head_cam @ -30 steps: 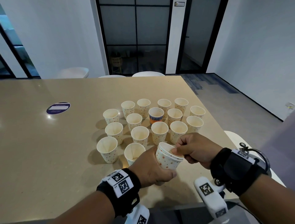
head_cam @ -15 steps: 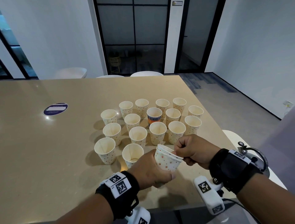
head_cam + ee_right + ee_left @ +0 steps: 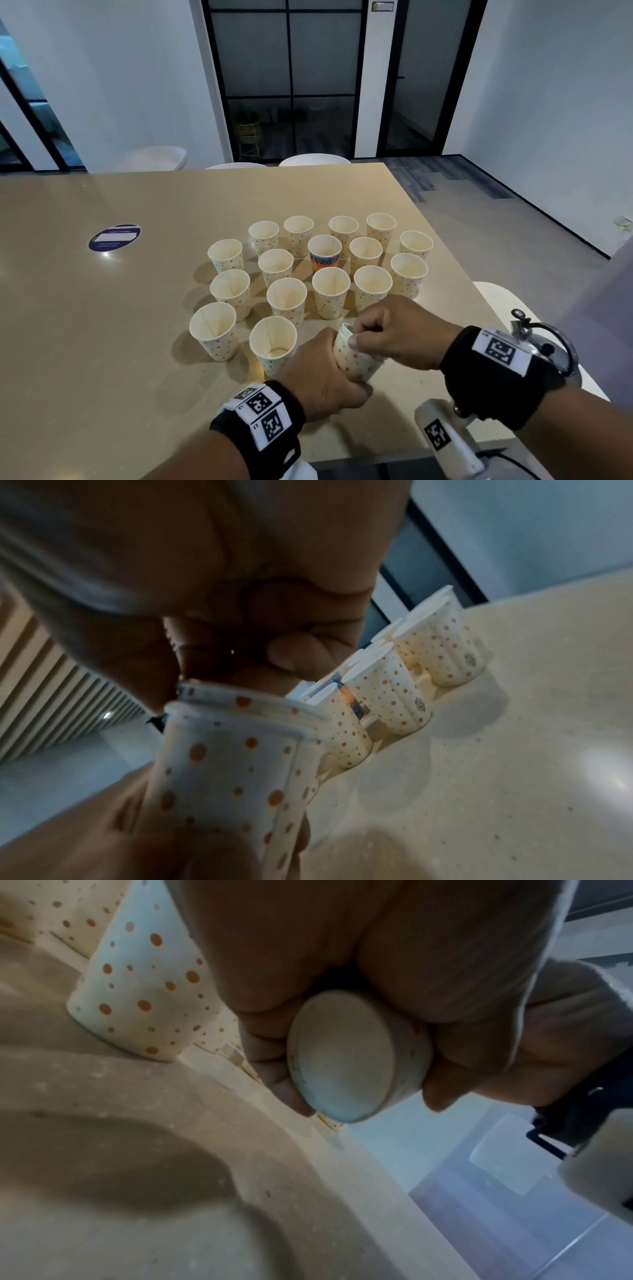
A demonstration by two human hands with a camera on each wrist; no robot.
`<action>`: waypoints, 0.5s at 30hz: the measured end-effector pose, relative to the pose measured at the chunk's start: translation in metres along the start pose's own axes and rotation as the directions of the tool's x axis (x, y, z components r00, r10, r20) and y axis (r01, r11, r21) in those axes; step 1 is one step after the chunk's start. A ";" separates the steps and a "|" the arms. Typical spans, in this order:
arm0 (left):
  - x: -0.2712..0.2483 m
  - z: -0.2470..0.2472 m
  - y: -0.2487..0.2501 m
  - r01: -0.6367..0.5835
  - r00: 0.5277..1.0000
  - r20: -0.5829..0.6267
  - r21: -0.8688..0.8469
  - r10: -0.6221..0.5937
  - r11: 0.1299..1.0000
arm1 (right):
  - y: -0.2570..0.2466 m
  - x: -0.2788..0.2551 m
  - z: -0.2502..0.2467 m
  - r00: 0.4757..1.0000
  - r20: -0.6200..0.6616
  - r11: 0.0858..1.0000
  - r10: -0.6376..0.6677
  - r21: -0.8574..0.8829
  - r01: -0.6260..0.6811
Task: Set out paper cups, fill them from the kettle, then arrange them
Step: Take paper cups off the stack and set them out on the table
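Note:
Near the table's front edge my left hand (image 3: pixel 329 373) grips a short stack of nested dotted paper cups (image 3: pixel 354 358) round its body; the stack's base (image 3: pixel 346 1056) shows between the fingers in the left wrist view. My right hand (image 3: pixel 383 330) pinches the rim of the top cup (image 3: pixel 246 699) in the stack from above. Beyond the hands, several empty dotted cups (image 3: pixel 330 291) stand upright in rows on the beige table (image 3: pixel 102 325), with one blue and orange patterned cup (image 3: pixel 324 253) among them. No kettle is in view.
A round dark blue sticker (image 3: pixel 114 237) lies on the table at the left. The table's right edge (image 3: pixel 442 250) runs close to the cups, with a white chair (image 3: pixel 503 301) below it. More white chairs (image 3: pixel 313 160) stand at the far side.
Both hands with the cup stack have shifted slightly right and toward the table's front edge. My right hand has closed further over the stack's rim, hiding its opening.

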State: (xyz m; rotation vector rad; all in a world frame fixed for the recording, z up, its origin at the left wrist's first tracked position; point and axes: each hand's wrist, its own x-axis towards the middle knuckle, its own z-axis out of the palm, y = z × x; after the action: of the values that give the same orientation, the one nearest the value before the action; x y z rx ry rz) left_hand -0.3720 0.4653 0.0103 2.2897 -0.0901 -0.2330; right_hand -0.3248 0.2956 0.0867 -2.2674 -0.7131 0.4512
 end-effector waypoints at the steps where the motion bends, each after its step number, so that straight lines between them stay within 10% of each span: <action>1: 0.001 0.001 0.000 0.009 1.000 -0.002 0.008 -0.009 1.000 | 0.002 0.003 0.001 1.000 0.013 0.999 -0.011 -0.049 0.012; 15: -0.001 0.024 -0.010 0.089 0.996 -0.019 -0.015 -0.090 0.996 | 0.018 0.019 -0.039 0.999 -0.014 0.948 -0.041 -0.317 0.035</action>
State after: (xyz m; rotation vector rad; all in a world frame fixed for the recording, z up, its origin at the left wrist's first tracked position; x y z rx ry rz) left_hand -0.3777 0.4546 -0.0129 2.2836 0.0245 -0.2565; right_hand -0.2835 0.2762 0.0984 -2.5474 -0.8691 0.3107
